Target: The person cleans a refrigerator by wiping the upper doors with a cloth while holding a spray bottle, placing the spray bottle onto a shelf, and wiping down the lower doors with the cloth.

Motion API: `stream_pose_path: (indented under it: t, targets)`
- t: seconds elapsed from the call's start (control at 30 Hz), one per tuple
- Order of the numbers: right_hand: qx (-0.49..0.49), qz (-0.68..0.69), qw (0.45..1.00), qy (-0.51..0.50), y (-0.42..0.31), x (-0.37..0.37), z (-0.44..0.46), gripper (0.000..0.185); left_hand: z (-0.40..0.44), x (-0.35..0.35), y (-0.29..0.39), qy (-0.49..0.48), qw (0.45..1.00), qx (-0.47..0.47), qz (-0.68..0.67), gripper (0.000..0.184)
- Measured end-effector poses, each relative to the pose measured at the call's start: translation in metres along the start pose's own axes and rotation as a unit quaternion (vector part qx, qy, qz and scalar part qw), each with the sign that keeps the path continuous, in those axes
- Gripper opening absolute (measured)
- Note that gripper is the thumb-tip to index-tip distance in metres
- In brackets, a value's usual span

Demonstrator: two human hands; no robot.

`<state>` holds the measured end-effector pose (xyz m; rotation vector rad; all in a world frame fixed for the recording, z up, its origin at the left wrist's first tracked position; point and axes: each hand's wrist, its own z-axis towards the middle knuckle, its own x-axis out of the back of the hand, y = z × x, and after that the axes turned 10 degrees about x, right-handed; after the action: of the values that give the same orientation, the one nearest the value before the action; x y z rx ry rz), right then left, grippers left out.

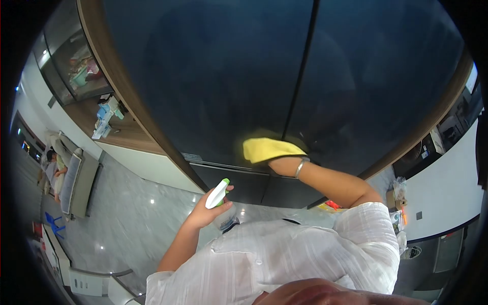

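In my left hand (202, 212) is a spray bottle (218, 194) with a white and green head, its clear body hanging below my fingers. My right hand (284, 165) is wrapped in or pressed against a yellow cloth (269, 149), which lies on the dark glossy cabinet doors (218, 76) just above their lower edge. The cloth covers my right fingers. A bracelet is on the right wrist. The cloth is close to the dark vertical gap between the two doors.
Wooden shelf (127, 133) with boxes and small items stands left of the doors. A person sits on a sofa (81, 178) at far left, near a blue stool (54, 223). Bags and a cardboard box (394, 200) are at right. Grey marble floor (137, 213) lies below.
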<state>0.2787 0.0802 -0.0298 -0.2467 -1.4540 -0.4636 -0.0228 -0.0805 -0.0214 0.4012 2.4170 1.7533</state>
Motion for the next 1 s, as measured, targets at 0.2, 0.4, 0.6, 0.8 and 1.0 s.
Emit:
stream_pose_path:
  t: [0.2,0.4,0.6,0.8,1.0]
  targets:
    - [0.049,-0.158,0.978,0.127,0.004,0.058,0.001,0.047,-0.019,0.022,0.002,0.015,0.999,0.024,-0.017,0.050]
    - [-0.151,-0.123,0.907,0.373,0.022,0.234,0.056,0.041,-0.014,0.067,0.001,0.008,1.000,0.015,0.005,0.050]
    - [-0.138,-0.357,0.755,0.532,0.025,0.295,0.165,0.037,-0.020,0.136,0.011,0.020,0.999,-0.023,-0.011,0.051]
    - [-0.135,-0.048,0.971,0.190,-0.051,0.160,0.246,0.035,-0.031,0.203,0.002,0.027,0.999,0.013,0.021,0.050]
    - [-0.065,0.332,0.932,0.130,-0.089,0.031,0.226,0.030,-0.036,0.258,-0.015,0.017,1.000,0.004,0.020,0.050]
